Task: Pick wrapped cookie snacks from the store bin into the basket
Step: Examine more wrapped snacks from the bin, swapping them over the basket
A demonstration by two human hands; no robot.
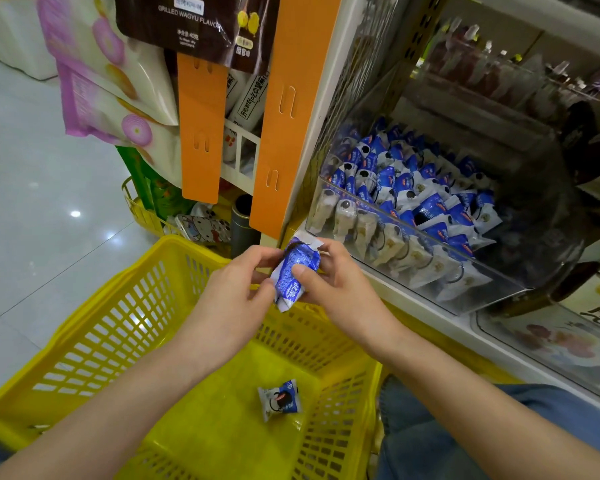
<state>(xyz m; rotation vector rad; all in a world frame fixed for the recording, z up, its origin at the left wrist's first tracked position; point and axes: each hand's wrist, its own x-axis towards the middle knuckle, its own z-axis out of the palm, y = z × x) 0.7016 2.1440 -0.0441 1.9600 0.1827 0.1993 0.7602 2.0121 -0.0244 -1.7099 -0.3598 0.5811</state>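
Note:
A blue and white wrapped cookie snack (293, 271) is held above the far rim of the yellow basket (94, 341). My left hand (236, 289) pinches its left side and my right hand (329, 278) pinches its right side. Another wrapped cookie snack (280, 400) lies on the basket floor. The clear store bin (499, 292) at the right holds several more blue and white wrapped snacks (416, 195).
Orange display strips (284, 116) and hanging snack bags (111, 74) stand behind the basket. A smaller yellow wire basket (142, 213) with goods sits on the floor at the back. My knee in blue jeans (465, 434) is beside the basket's right wall. Shiny tiled floor lies left.

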